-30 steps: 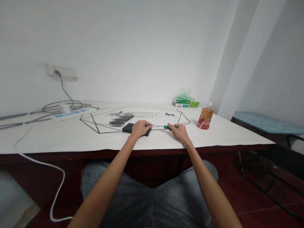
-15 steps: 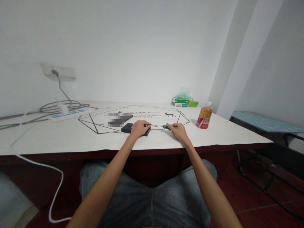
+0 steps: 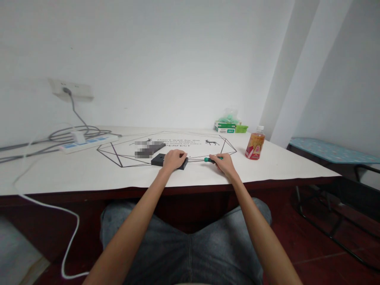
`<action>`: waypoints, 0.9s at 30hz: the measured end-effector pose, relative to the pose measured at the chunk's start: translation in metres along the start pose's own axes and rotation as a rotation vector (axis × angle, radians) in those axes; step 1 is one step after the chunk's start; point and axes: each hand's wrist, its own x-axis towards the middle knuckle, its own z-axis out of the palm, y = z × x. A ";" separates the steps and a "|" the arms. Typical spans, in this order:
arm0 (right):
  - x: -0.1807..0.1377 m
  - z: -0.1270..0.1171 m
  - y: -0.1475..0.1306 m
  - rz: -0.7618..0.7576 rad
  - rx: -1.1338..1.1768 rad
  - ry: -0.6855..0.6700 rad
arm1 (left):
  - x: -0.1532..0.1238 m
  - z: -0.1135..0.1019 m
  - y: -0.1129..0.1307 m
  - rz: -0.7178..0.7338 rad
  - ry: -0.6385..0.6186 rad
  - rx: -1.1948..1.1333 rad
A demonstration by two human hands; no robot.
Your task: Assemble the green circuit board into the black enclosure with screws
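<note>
My left hand (image 3: 175,159) rests over a flat black box (image 3: 158,160), its fingers curled together in a pinch. Whatever those fingertips hold is hidden or too small to name. In my right hand (image 3: 224,164) is a green-and-black handled screwdriver (image 3: 207,159), held roughly level with its front end toward the left hand. Its thin shaft cannot be made out clearly against the printed lines. Just right of the left fingertips shows a tiny dark speck (image 3: 190,157). Behind the box lies a long black object (image 3: 156,149), partly blurred out.
A drink bottle (image 3: 255,144) stands to the right. Green-and-white boxes (image 3: 225,127) with a plastic bag sit by the wall. At left are a power strip (image 3: 89,143) and coiled grey cables (image 3: 71,131). The white tabletop (image 3: 118,180) ends close to my lap.
The left fingertips have drawn slightly away from the screwdriver's tip, and the shaft that showed between the hands is now hard to see. The box stays in place.
</note>
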 end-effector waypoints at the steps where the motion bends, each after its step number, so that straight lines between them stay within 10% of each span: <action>1: 0.000 0.000 0.000 0.007 0.012 -0.021 | 0.000 0.000 0.000 -0.008 0.005 0.015; 27: -0.005 0.000 -0.006 0.038 -0.001 -0.111 | 0.000 0.001 0.006 -0.084 0.022 0.055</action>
